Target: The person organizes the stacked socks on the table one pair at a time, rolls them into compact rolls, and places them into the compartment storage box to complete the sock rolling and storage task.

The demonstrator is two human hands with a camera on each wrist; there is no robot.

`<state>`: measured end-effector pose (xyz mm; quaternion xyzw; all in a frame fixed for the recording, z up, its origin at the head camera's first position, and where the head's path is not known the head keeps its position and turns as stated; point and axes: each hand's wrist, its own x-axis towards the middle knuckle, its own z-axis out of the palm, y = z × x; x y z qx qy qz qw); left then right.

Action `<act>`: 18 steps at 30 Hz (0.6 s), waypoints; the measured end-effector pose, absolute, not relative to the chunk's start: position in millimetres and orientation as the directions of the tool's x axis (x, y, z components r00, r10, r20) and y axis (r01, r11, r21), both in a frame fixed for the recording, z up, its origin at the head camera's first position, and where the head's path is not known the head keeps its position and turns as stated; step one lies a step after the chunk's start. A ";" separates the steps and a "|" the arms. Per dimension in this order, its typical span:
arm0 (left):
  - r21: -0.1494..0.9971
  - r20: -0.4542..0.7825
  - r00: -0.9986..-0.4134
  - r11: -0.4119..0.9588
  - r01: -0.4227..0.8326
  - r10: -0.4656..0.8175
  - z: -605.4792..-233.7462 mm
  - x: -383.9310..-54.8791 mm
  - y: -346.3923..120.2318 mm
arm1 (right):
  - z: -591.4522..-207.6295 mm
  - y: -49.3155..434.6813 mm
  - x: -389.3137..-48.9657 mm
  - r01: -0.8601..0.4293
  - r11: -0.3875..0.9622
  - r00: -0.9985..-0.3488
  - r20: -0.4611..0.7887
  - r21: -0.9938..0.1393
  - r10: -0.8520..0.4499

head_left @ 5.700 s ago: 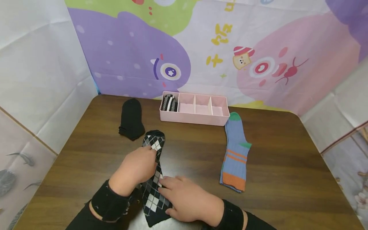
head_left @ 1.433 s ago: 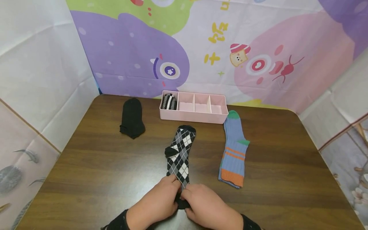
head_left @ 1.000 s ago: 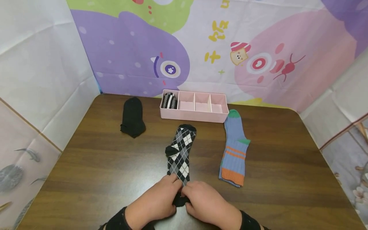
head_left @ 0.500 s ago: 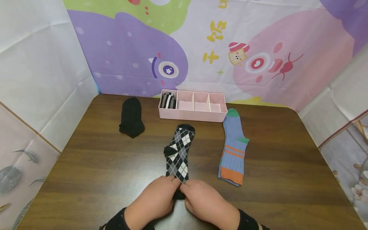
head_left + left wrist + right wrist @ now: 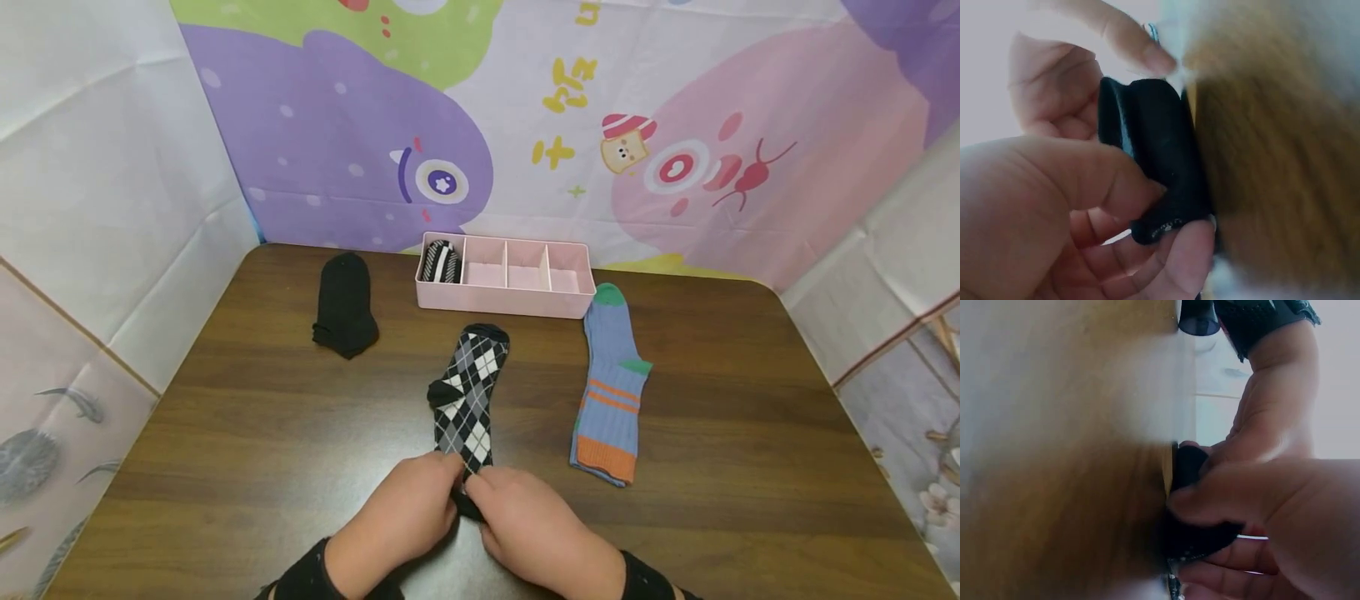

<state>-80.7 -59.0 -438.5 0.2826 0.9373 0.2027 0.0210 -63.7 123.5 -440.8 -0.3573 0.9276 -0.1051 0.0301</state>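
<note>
An argyle sock [image 5: 474, 400] in black, grey and white lies lengthwise on the table, its toe end pointing away from me. At its near end the black cuff is bunched between my two hands. My left hand [image 5: 408, 508] pinches one side of the cuff; in the left wrist view, thumb and fingers close on the black cuff [image 5: 1163, 137]. From the other side my right hand [image 5: 536, 525] pinches the cuff, its thumb lying over the black fabric [image 5: 1200, 540] in the right wrist view. Both hands hide part of the sock's lower leg.
A pink four-slot box [image 5: 502, 300] stands at the back, a rolled striped sock [image 5: 441, 263] in its left slot. Black socks [image 5: 345, 307] lie at the left. Blue socks with orange and green parts [image 5: 611, 392] lie at the right, close to the box.
Since the oldest frame the argyle sock has moved right to the table's middle, and both hands have come to its cuff. Over the last second the cuff has been folded slightly away from me.
</note>
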 end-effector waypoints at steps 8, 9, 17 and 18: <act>0.382 0.086 -0.846 0.767 0.515 0.526 -439.6 -81.9 -59.6 | -439.1 123.5 -65.7 -0.626 0.740 -0.765 0.007 -0.245 -0.644; 0.382 0.085 -0.846 0.767 0.515 0.526 -438.7 -81.5 -59.9 | -438.5 124.2 -66.7 -0.606 0.743 -0.773 -0.008 -0.283 -0.634; 0.378 0.073 -0.818 0.744 0.551 0.570 -431.2 -80.3 -59.4 | -443.6 133.1 -80.2 -0.387 0.734 -0.834 -0.128 -0.557 -0.537; 0.375 0.076 -0.817 0.742 0.555 0.572 -431.0 -80.6 -58.9 | -444.6 133.7 -81.1 -0.367 0.730 -0.839 -0.134 -0.576 -0.528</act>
